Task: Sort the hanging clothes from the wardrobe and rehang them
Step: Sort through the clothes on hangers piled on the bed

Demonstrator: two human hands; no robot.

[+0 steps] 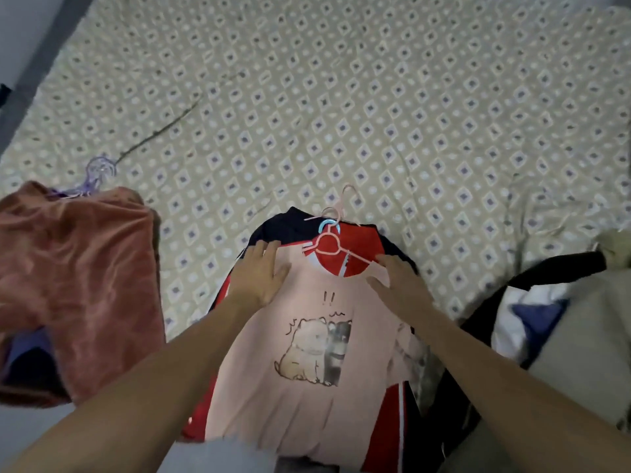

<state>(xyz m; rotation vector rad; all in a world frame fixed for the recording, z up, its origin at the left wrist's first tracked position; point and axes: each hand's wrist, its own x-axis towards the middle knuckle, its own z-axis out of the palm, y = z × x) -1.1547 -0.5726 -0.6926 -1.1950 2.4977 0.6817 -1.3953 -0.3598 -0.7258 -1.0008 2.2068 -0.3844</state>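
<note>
Pink shirt (307, 336) lay on bed (341, 97), on top of red jacket (329, 257). Left hand (261, 274) and right hand (397, 279) pressed flat on shoulders, fingers straight, gripping nothing. Pink hanger (333, 245) might slip out if shirt got tugged.

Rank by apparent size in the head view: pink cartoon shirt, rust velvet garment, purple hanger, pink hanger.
1. pink cartoon shirt
2. rust velvet garment, close to the shirt, partly cut off at the frame edge, so unsure
3. pink hanger
4. purple hanger, mostly hidden under the velvet, so unsure
</note>
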